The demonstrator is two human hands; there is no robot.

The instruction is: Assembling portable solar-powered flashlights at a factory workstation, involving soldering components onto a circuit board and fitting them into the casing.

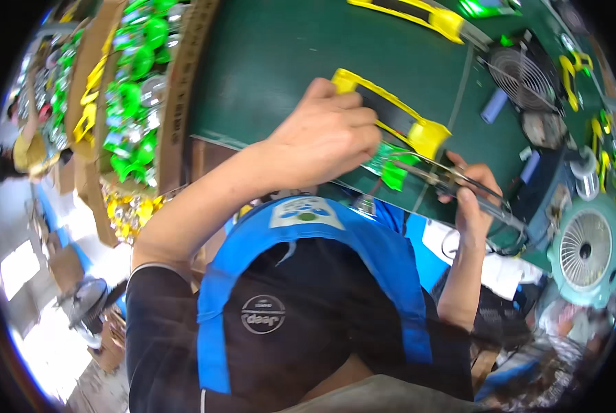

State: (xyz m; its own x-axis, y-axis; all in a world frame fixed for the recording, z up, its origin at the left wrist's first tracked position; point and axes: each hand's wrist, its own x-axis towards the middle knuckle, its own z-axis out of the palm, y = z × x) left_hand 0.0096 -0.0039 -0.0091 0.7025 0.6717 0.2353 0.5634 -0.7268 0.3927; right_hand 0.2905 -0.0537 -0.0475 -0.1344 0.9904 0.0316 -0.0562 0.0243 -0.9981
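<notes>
My left hand (328, 134) is closed, its curled fingers gripping a small green plastic part (394, 176) at the front edge of the green mat. The part is partly hidden under the fingers. From the right, my right hand (474, 196) grips a soldering iron (449, 186) with a thin curved metal tube along it. The iron's tip reaches over the green part, but whether it touches cannot be made out. Just beyond both hands lies a yellow plastic frame with a black middle (428, 138), its left end beside my left fingers.
A second yellow frame (449, 24) lies farther back. At right stand a metal-grilled fan (521, 76), a spool of wire (584, 172) and a pale green round fan (586, 249). A cardboard box (177, 103) of green and clear parts borders the mat's left side.
</notes>
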